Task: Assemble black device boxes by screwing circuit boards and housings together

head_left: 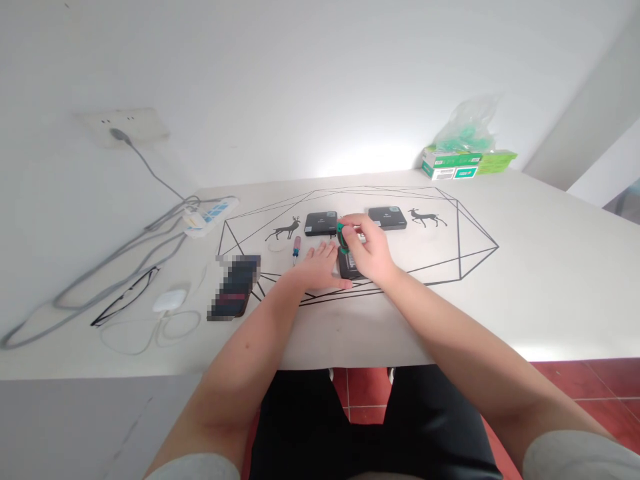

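Black far boxes (321,223): two; right hand (369,247), pinching one green object (342,237), part-hides one near box (349,268); left hand (320,265) spread, near one screwdriver (297,246).

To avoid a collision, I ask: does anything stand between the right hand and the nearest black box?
Only the green item in the right hand, near the far edge of the black box; contact is unclear. The left hand lies beside it.

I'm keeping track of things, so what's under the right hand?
Part of a dark box with a pale label shows beneath the right hand, which holds a green item. The rest of the box is hidden.
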Demonstrator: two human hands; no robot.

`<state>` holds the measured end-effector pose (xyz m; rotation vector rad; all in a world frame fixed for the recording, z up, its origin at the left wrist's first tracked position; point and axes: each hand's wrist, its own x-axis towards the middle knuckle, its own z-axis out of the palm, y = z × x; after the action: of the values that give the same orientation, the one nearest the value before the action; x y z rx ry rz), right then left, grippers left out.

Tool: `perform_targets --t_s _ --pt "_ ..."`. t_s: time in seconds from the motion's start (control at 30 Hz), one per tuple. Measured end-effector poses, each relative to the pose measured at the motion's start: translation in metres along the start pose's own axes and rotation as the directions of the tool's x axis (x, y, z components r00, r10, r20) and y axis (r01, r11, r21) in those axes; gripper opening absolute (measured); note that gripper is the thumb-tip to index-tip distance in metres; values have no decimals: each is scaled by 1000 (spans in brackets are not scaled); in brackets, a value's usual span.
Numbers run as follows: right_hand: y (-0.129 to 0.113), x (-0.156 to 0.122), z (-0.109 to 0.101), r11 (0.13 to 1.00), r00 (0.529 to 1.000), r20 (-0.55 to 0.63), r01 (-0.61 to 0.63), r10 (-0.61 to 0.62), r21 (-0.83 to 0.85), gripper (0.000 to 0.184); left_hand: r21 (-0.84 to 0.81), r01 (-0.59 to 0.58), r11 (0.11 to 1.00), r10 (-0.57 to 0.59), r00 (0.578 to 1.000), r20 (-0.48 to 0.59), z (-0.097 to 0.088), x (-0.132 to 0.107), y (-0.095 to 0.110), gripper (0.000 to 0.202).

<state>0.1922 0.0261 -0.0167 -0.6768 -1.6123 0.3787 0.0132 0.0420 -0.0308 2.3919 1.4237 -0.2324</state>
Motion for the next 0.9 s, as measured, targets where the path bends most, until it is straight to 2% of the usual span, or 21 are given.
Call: perform_targets --t_s 0.2,0.47,0.9 --pt "-3 3 2 997 998 15 55 -54 -59 23 24 -20 1000 20 1000 -18 1 4 -3 131" --pt "2 7 -4 997 1000 7 -4 5 -72 23 -58 -5 998 -1 996 -94 5 5 -2 137" --pt "0 6 -3 995 1000 -2 24 -25 -95 21 -29 -18 999 16 997 -74 9 12 -8 133"
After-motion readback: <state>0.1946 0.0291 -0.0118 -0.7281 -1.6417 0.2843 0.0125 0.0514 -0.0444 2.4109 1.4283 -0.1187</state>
